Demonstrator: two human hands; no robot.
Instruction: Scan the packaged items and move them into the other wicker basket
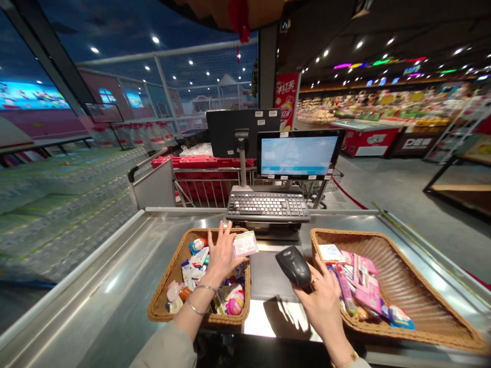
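Note:
My left hand [220, 255] is over the left wicker basket [160, 294], pinching a small white-and-pink packet [245, 244] between thumb and forefinger. The packet's printed label, with a barcode, faces up; the other fingers are spread. Below the hand lies a mix of small packaged goods [190, 276], partly hidden by my arm. A black handheld barcode scanner [293, 266] is gripped in my right hand [320, 294], its head pointing towards the packet. Just right of that hand, the right wicker basket [422, 291] holds pink packets [366, 286] and other small items along its left side.
Both baskets stand on a metal checkout counter [115, 286]. Behind them are a keyboard [268, 205], a lit screen [297, 156] and a second, dark-backed monitor [230, 133]. A cart with red parts [203, 179] stands beyond the counter. Stacked bottle packs [76, 204] are at left.

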